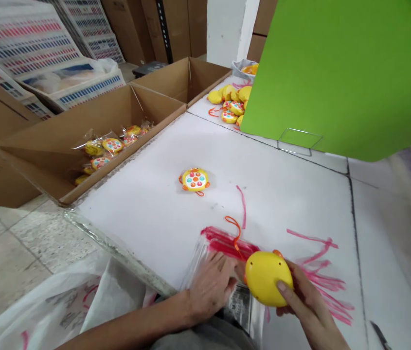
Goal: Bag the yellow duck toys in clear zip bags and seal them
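My right hand grips a yellow duck-shaped toy by its lower right edge, thumb across the smooth back. An orange cord loop sticks out from the toy's upper left. Close by on the left, my left hand rests over a stack of clear plastic bags with a red band along the top. Its fingers are bent together at the bag's edge, and the fingertips are partly hidden. Another such toy lies further up the white table, its button side facing up.
An open cardboard box at the left holds several bagged toys. More loose toys are piled at the back, beside a large green panel. Pink strips and a knife lie at the right.
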Tool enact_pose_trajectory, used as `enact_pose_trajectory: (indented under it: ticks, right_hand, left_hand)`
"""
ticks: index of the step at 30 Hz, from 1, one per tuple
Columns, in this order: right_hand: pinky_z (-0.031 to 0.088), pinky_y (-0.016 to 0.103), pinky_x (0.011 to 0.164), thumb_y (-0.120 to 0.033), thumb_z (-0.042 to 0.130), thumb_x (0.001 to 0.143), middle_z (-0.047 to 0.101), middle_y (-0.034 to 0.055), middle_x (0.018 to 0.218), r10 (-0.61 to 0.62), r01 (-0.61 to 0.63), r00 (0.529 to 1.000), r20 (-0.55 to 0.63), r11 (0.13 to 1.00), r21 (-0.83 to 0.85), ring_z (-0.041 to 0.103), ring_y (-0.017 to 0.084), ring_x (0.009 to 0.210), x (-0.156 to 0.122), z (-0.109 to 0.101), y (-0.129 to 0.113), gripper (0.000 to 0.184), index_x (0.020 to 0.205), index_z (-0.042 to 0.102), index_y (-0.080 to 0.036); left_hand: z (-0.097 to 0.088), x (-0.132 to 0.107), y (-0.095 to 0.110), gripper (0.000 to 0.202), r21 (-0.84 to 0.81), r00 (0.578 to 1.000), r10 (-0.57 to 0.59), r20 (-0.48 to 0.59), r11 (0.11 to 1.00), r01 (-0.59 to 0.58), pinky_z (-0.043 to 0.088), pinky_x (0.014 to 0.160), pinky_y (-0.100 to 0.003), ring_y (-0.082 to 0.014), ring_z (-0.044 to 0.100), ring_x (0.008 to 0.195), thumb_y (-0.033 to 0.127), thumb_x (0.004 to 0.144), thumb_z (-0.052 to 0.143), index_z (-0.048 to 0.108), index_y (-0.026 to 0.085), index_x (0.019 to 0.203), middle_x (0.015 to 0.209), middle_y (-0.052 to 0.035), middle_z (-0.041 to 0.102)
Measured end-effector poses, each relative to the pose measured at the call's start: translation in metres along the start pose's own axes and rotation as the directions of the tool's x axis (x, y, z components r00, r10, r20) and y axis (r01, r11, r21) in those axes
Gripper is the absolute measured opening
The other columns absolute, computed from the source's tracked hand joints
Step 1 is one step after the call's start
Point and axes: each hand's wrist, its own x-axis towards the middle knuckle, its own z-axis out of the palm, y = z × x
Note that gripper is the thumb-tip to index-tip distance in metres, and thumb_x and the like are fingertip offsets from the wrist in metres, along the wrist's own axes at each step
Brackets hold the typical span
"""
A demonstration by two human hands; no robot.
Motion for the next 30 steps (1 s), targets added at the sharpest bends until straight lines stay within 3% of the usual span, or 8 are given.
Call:
enact_pose_trajectory:
  ticks: [4, 8, 13, 16, 19, 22, 26, 30]
  right_hand:
    - [0.051, 0.028, 0.05, -0.045, 0.065, 0.075, 0.057, 0.0075, 0.112, 0.03, -0.033, 0.982, 0.188, 0.999, 0.011, 0.058, 0.018, 0.069, -0.006, -0.013, 0.006, 0.056, 0.124, 0.047, -0.024]
    - [0.051, 0.029, 0.065, -0.039, 0.064, 0.078, 0.06, 0.0067, 0.108, 0.121, -0.2, 0.889, 0.442, 0.97, 0.138, 0.059, 0.021, 0.085, -0.005, -0.016, 0.006, 0.043, 0.117, 0.055, -0.024]
    - [0.052, 0.031, 0.065, -0.043, 0.057, 0.083, 0.054, 0.0063, 0.12, 0.068, -0.157, 0.966, 0.249, 0.92, 0.359, 0.056, 0.022, 0.094, 0.002, 0.015, -0.001, 0.045, 0.124, 0.047, -0.03]
    - [0.05, 0.031, 0.058, -0.047, 0.053, 0.084, 0.061, 0.0056, 0.099, -0.023, 0.016, 0.991, 0.131, 0.998, 0.056, 0.058, 0.017, 0.065, 0.007, 0.029, 0.001, 0.053, 0.131, 0.038, -0.026]
    - [0.048, 0.03, 0.054, -0.047, 0.046, 0.087, 0.062, 0.001, 0.071, -0.148, 0.193, 0.974, 0.169, 0.937, -0.292, 0.054, 0.016, 0.049, 0.012, 0.029, 0.01, 0.053, 0.132, 0.038, -0.02]
    - [0.048, 0.029, 0.054, -0.045, 0.042, 0.088, 0.061, 0.0012, 0.066, -0.221, 0.307, 0.947, 0.234, 0.84, -0.447, 0.056, 0.018, 0.051, 0.016, 0.02, 0.021, 0.052, 0.133, 0.039, -0.019]
    - [0.051, 0.032, 0.066, -0.042, 0.039, 0.089, 0.065, 0.0061, 0.093, -0.233, 0.35, 0.931, 0.282, 0.791, -0.502, 0.062, 0.02, 0.065, 0.015, 0.016, 0.027, 0.053, 0.138, 0.033, -0.022]
    - [0.048, 0.037, 0.083, -0.042, 0.037, 0.09, 0.065, 0.0069, 0.093, -0.264, 0.352, 0.935, 0.237, 0.785, -0.511, 0.06, 0.025, 0.095, 0.013, 0.019, 0.025, 0.053, 0.139, 0.031, -0.021]
  left_hand:
    - [-0.005, 0.0, -0.004, 0.027, -0.048, 0.999, 0.043, -0.033, 0.998, -0.045, 0.037, 0.084, -0.036, -0.0198, 0.047, 0.091, 0.011, 0.083, 0.046, 0.048, 0.015, 0.11, 0.099, -0.0057, 0.059]
    - [0.0, 0.004, -0.008, 0.016, -0.048, 0.989, 0.149, 0.004, 0.988, -0.148, 0.038, 0.079, -0.033, -0.0185, 0.048, 0.085, 0.021, 0.089, 0.042, 0.057, 0.017, 0.093, 0.089, -0.0035, 0.06]
    - [0.003, 0.001, -0.006, 0.02, 0.067, 0.978, 0.206, -0.013, 0.977, -0.205, 0.037, 0.085, -0.036, -0.0207, 0.048, 0.094, 0.026, 0.091, 0.041, 0.057, 0.016, 0.098, 0.098, -0.0074, 0.059]
    - [0.001, -0.003, -0.002, 0.022, 0.124, 0.964, 0.264, -0.044, 0.959, -0.257, 0.036, 0.085, -0.037, -0.0196, 0.05, 0.089, 0.021, 0.092, 0.036, 0.057, 0.014, 0.09, 0.088, -0.0066, 0.061]
    - [-0.009, -0.006, 0.003, 0.026, 0.128, 0.958, 0.274, -0.081, 0.956, -0.263, 0.036, 0.084, -0.036, -0.0167, 0.051, 0.075, 0.025, 0.092, 0.039, 0.056, 0.015, 0.074, 0.072, -0.0031, 0.06]
    - [-0.029, -0.005, 0.003, 0.023, 0.041, 0.962, 0.235, -0.136, 0.972, -0.232, 0.037, 0.086, -0.037, -0.0181, 0.052, 0.081, 0.031, 0.089, 0.047, 0.057, 0.015, 0.075, 0.076, -0.0037, 0.062]
    - [-0.057, -0.002, -0.004, 0.019, -0.167, 0.98, 0.025, -0.198, 0.984, -0.059, 0.041, 0.084, -0.034, -0.0198, 0.052, 0.092, 0.026, 0.087, 0.049, 0.059, 0.014, 0.098, 0.096, -0.0079, 0.063]
    - [-0.062, 0.005, -0.009, 0.02, -0.344, 0.961, -0.276, 0.002, 0.902, 0.259, 0.044, 0.068, -0.026, -0.0155, 0.058, 0.074, 0.025, 0.086, 0.047, 0.061, 0.014, 0.095, 0.085, -0.005, 0.066]
